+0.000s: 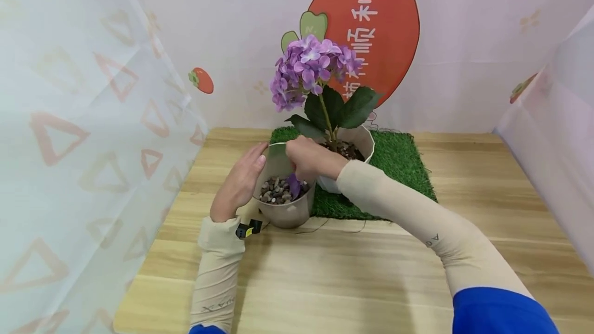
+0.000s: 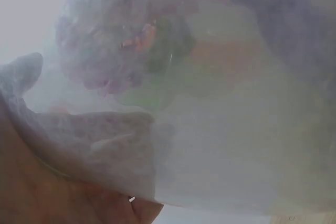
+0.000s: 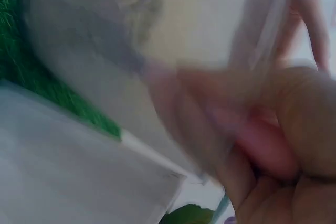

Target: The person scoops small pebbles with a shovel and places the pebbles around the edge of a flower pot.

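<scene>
Pale cloth backdrop (image 1: 255,30) printed with strawberries, one of them very large, stands behind a single light wooden table (image 1: 325,277) in the head view. One square green artificial-grass mat (image 1: 401,166) lies there, with two pots: a pale faceted pot (image 1: 364,141) on the mat, bearing one purple hydrangea head (image 1: 310,68) on a stem with at least three dark leaves, and, at the mat's front left corner, a translucent greyish plastic pot (image 1: 284,214) partly filled with small brown and grey pebbles (image 1: 275,192). Two hands work at the translucent pot: the left hand (image 1: 238,182) lies along its left side, fingers straight; the right hand (image 1: 310,159), fingers curled, grips one small purple object (image 1: 294,187) reaching down to the pebbles. Left wrist view: a hazy translucent wall fills most of it, the left hand at lower left against it. Right wrist view: blurred right fingers pinch the object, whose exact form I cannot tell.
</scene>
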